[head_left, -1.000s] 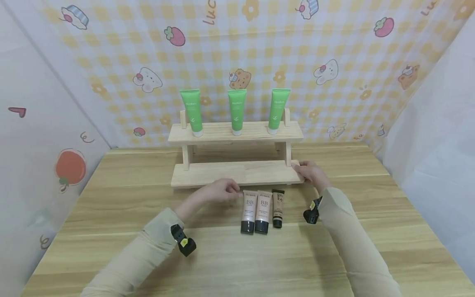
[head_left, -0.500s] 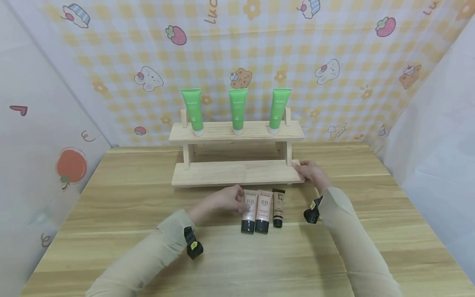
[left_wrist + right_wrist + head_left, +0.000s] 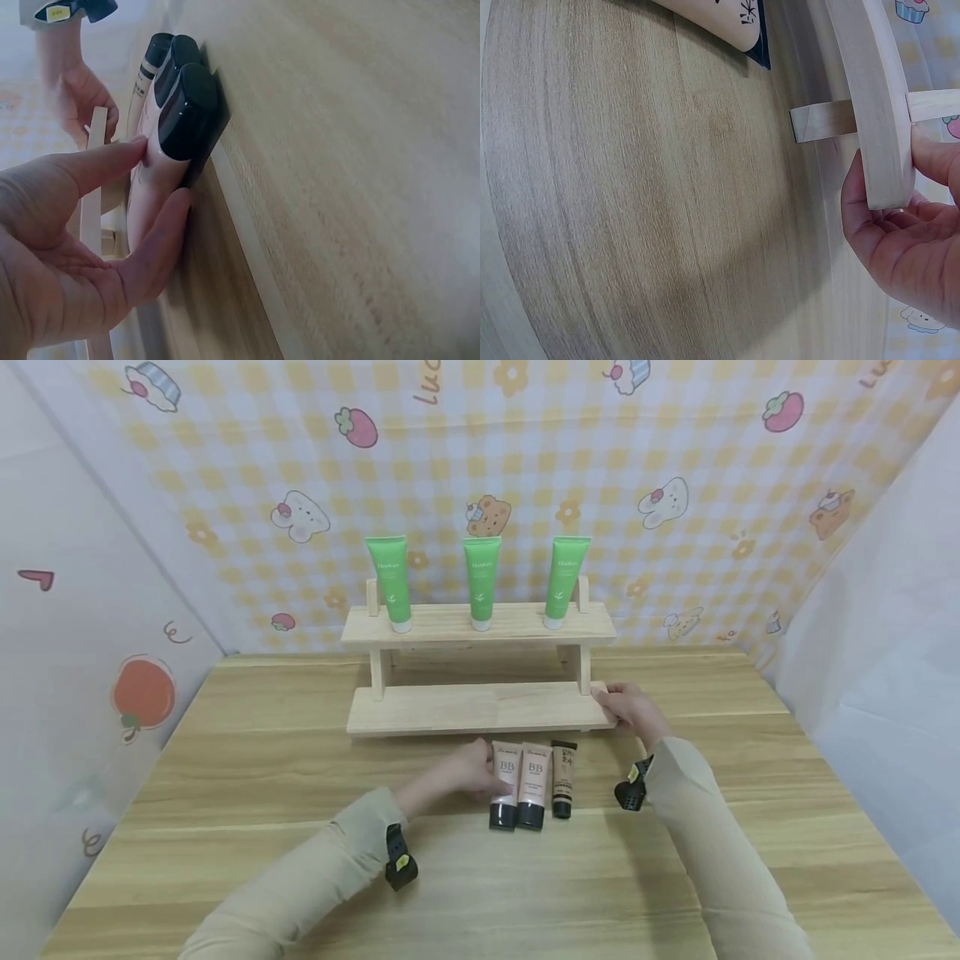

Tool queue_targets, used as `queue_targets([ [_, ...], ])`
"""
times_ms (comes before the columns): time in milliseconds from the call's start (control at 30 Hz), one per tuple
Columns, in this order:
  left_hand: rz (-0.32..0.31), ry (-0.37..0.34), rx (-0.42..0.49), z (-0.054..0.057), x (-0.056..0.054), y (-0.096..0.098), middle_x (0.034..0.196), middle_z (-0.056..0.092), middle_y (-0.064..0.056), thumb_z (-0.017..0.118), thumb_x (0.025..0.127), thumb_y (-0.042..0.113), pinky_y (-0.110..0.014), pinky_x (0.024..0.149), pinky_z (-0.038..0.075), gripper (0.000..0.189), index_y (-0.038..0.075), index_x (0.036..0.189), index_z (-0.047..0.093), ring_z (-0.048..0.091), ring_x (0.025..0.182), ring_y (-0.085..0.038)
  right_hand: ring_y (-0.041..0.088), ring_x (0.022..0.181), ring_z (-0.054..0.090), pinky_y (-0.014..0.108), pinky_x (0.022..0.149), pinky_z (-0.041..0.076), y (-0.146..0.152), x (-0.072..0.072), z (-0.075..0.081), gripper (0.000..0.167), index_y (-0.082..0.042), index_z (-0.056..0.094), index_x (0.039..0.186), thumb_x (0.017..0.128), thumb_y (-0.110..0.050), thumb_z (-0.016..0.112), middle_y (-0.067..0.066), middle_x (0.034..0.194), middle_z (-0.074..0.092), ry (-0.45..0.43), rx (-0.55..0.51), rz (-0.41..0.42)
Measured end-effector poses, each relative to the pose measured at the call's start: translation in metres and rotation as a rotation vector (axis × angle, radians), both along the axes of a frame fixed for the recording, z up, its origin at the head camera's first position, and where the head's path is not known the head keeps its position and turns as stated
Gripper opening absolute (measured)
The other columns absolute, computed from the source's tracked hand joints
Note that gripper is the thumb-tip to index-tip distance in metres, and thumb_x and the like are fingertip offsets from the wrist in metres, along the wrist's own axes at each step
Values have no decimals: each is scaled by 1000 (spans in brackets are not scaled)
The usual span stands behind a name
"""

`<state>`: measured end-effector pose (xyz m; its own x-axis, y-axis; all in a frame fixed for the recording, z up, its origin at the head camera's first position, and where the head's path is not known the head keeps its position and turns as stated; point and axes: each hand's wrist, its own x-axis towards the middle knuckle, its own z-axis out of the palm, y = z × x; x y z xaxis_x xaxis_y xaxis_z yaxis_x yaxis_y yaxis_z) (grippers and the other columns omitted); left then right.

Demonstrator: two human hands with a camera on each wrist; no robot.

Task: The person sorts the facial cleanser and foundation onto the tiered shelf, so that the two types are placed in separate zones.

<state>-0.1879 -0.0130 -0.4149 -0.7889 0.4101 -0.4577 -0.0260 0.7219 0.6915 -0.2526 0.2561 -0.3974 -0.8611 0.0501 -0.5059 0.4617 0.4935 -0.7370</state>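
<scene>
My left hand (image 3: 467,768) pinches the leftmost BB cream tube (image 3: 507,762), a pale pink tube with a black cap lying on the table. In the left wrist view the thumb (image 3: 112,161) lies on the tube's upper face and a finger is at its side. A second BB cream tube (image 3: 534,777) lies close beside it, and a slimmer tan tube (image 3: 563,777) with a black cap lies to the right. My right hand (image 3: 632,708) grips the right end of the lower board of a two-tier wooden shelf (image 3: 450,708), thumb on top and fingers beneath.
Three green tubes (image 3: 482,578) stand on caps, spaced along the shelf's upper board (image 3: 438,622). The shelf is at the back of the wooden table (image 3: 247,760), before a checked cloth (image 3: 420,460). White sheets hang at both sides.
My left hand has moved right from beside the tubes and now pinches the leftmost BB cream tube. The right hand keeps its hold on the shelf.
</scene>
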Motion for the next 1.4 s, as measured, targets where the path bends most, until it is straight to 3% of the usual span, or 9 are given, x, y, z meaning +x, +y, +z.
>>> queue_targets([
  [133, -24, -16, 33, -3, 0, 4, 70, 63, -5, 74, 73, 18, -25, 52, 53, 21, 4, 82, 61, 59, 57, -15, 3, 70, 50, 16, 62, 45, 2, 0, 0, 59, 6, 29, 138, 96, -32, 43, 3, 93, 52, 15, 2, -4],
  [333, 9, -69, 118, -6, 2, 9, 75, 63, -8, 72, 74, 10, -27, 53, 55, 22, 2, 90, 61, 61, 60, -18, 10, 83, 55, 23, 74, 49, 5, -1, -3, 61, 5, 27, 139, 95, -34, 43, 14, 113, 52, 8, 22, -1],
  [500, 18, -41, 123, -10, 5, 9, 72, 65, -7, 72, 75, 12, -25, 53, 55, 17, 2, 86, 63, 61, 57, -16, 13, 80, 57, 26, 74, 51, 17, -11, -19, 67, 3, 34, 136, 89, -40, 54, 11, 101, 56, 16, -46, -2],
  [633, 30, -34, 126, -12, 8, 7, 67, 66, -7, 71, 76, 13, -24, 50, 54, 14, 3, 81, 64, 61, 53, -14, 9, 76, 56, 23, 71, 50, 12, -7, -14, 64, 5, 35, 136, 91, -37, 52, 9, 97, 56, 19, -35, -9],
  [833, 50, -21, 136, -15, 11, 3, 64, 66, -6, 71, 77, 17, -24, 50, 53, 17, 3, 80, 63, 61, 52, -13, 4, 74, 50, 17, 67, 46, 0, 5, 1, 60, 5, 26, 140, 96, -33, 42, 2, 95, 51, -2, -8, -9],
  [933, 49, -1, 154, -15, 12, 2, 62, 66, -7, 72, 76, 16, -24, 50, 52, 18, 2, 82, 62, 60, 51, -13, 6, 75, 49, 18, 67, 45, 0, 5, 2, 61, 6, 26, 139, 96, -34, 42, 2, 92, 50, -1, -7, 3],
  [1100, 51, 61, 166, -11, 13, 0, 69, 64, -8, 74, 73, 17, -24, 54, 51, 30, 0, 91, 57, 58, 58, -14, 10, 83, 48, 18, 70, 44, -1, 3, 0, 59, 6, 28, 138, 96, -33, 41, 5, 100, 49, 1, 0, 6],
  [1300, 42, 138, 151, -5, 12, 2, 81, 61, -7, 76, 71, 21, -24, 62, 50, 41, 2, 98, 53, 57, 69, -16, 7, 73, 47, 17, 64, 43, -2, 2, -1, 57, 6, 29, 137, 96, -32, 42, 1, 87, 48, -5, -6, -6],
  [1400, 33, 150, 172, 0, 11, 4, 84, 62, -8, 77, 71, 21, -25, 61, 50, 43, 1, 101, 53, 58, 69, -16, 7, 75, 49, 16, 65, 45, -3, 1, 0, 58, 5, 28, 138, 96, -32, 42, 3, 94, 49, -13, 6, -12],
])
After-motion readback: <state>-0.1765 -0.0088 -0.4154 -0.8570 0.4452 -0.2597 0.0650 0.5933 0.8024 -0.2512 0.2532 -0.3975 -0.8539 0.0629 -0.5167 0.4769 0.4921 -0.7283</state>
